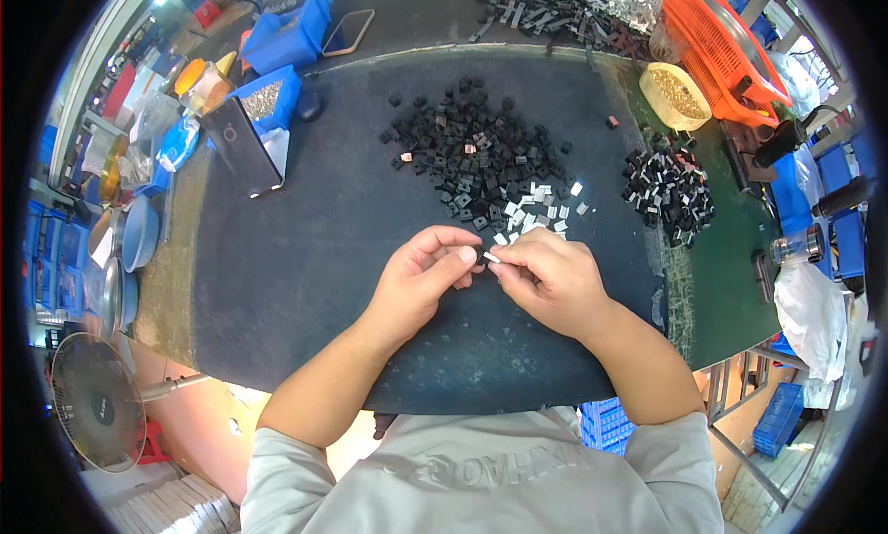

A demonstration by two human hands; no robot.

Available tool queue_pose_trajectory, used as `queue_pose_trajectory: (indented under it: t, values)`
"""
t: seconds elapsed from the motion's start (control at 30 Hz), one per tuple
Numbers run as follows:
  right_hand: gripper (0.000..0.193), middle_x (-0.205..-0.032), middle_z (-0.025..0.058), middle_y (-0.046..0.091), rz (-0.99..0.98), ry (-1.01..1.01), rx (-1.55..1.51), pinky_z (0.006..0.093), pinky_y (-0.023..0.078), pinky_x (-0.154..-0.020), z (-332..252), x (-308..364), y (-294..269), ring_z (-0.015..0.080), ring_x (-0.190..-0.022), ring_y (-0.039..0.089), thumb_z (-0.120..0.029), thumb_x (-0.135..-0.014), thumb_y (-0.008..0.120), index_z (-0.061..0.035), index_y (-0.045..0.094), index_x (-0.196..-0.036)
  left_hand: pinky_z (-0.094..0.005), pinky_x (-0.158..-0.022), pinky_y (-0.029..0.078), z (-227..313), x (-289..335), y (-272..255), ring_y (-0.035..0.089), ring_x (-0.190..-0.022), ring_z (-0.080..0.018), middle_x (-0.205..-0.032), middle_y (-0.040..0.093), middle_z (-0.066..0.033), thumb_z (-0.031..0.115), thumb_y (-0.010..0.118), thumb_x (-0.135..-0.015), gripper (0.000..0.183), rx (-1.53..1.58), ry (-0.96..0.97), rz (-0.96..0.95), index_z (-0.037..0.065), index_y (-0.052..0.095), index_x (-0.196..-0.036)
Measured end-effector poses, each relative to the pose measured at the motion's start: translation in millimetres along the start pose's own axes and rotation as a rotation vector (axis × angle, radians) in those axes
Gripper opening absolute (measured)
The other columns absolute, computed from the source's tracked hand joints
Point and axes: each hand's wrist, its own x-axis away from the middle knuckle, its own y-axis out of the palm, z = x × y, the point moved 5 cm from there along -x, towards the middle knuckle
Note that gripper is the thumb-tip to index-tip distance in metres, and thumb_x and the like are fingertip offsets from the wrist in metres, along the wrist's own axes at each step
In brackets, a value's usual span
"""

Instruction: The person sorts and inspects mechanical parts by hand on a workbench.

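Over the dark-topped table (296, 294) I have the left grip (419, 273) pinching a small black blocky piece (479, 254), the right grip (553, 282) a white rectangular piece (491, 257); both look light and stiff, best held by their edges

Pale grey shirt (555, 508), short sleeves (289, 477), raised lettering (486, 471) (same grey) — bare hands (557, 280)

Black part (480, 255) mostly hidden
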Motion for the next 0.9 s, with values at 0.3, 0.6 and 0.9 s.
queue_pose_trajectory:
  t: [0.3, 0.6, 0.9]
  values:
    - [0.019, -0.087, 0.0063, 0.068, -0.019, -0.033, -0.013, 0.0353, 0.056, -0.059, 1, 2, 6, 0.0245, -0.07, 0.07, -0.012, -0.083, 0.083, -0.0063, 0.07, -0.096, -0.0241, -0.084, 0.05, 6, -1, -3, 0.06, -0.092, -0.0065, -0.1, 0.068, 0.0007, 0.011, 0.067, -0.101, 0.02, -0.171, 0.058, -0.005, 0.003, 0.072, -0.119]
    - [0.019, -0.087, 0.0067, 0.066, -0.04, 0.008, -0.021, 0.0354, 0.055, -0.059, 2, 1, 9, 0.0253, -0.069, 0.069, -0.013, -0.084, 0.082, -0.0064, 0.07, -0.097, -0.0239, -0.083, 0.051, 9, -1, -6, 0.062, -0.093, -0.0066, -0.103, 0.07, 0.0003, 0.011, 0.07, -0.099, 0.019, -0.332, 0.093, 0.001, 0.003, 0.074, -0.116]
    - [0.02, -0.092, 0.0073, 0.067, -0.232, 0.169, -0.237, 0.0332, 0.056, -0.066, 10, 0, 7, 0.021, -0.077, 0.069, -0.014, -0.089, 0.079, -0.0089, 0.071, -0.106, -0.027, -0.086, 0.051, 11, 0, 7, 0.063, -0.094, -0.0104, -0.104, 0.068, -0.0044, 0.005, 0.067, -0.098, 0.038, -0.165, 0.056, -0.109, -0.001, 0.057, -0.135]
